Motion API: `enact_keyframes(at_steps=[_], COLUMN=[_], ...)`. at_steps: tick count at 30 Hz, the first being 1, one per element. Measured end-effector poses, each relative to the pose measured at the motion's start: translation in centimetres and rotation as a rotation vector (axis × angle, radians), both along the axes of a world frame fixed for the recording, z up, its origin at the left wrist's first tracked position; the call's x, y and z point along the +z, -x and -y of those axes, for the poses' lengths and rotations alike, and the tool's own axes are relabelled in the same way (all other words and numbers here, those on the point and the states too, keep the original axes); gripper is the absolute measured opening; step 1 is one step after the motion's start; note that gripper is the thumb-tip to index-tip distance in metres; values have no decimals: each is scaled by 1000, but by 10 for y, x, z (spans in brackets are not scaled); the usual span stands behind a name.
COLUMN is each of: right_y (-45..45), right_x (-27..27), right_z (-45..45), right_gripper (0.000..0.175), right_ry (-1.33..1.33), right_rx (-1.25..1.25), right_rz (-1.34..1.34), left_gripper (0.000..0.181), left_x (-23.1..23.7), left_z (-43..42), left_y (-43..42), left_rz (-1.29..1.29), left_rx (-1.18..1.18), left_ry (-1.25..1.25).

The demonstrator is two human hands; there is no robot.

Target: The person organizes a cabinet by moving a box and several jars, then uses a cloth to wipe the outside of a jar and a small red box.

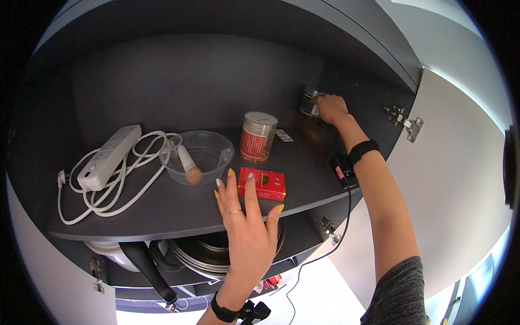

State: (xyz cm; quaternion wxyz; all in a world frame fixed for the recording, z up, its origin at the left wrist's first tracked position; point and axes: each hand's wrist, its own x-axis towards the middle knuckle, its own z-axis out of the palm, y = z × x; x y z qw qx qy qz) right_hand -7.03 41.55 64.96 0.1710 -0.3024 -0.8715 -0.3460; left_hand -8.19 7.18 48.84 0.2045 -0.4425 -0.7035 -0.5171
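Note:
My left hand (pixel 250 233) is spread over the front edge of a dark cabinet shelf (pixel 183 213). Its index fingertip is over a small red box (pixel 262 185) with printing on it, and its thumb is near the box's front corner. At the back right, my right hand (pixel 333 109) grasps a cylindrical jar (pixel 309 99) with a pale label; its fingertips are partly hidden. Left of that jar stands a clear canister (pixel 258 138) with a white lid and red label. A clear plastic bowl (pixel 203 140) holds a white-handled brush-like item (pixel 189 164).
A white power strip (pixel 109 158) with its looped cord occupies the shelf's left. Metal pans (pixel 203 258) and a black handle (pixel 148 272) sit on the shelf below. The right cabinet door (pixel 451 170) stands wide, and a black cable (pixel 325 254) hangs from my right wrist device.

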Motion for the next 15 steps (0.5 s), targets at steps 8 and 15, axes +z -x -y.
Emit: enact_keyframes(at_steps=[8, 15], right_y=[-3, 40], right_x=[5, -5], right_z=[6, 114], right_gripper=[27, 91], right_ry=[117, 588], right_rx=[71, 527], right_rz=[-174, -27], left_gripper=[57, 54], left_x=[2, 3], left_z=[1, 4], left_y=[-1, 0], left_rz=[-5, -11], left_rx=[-27, -6], left_ry=[7, 31])
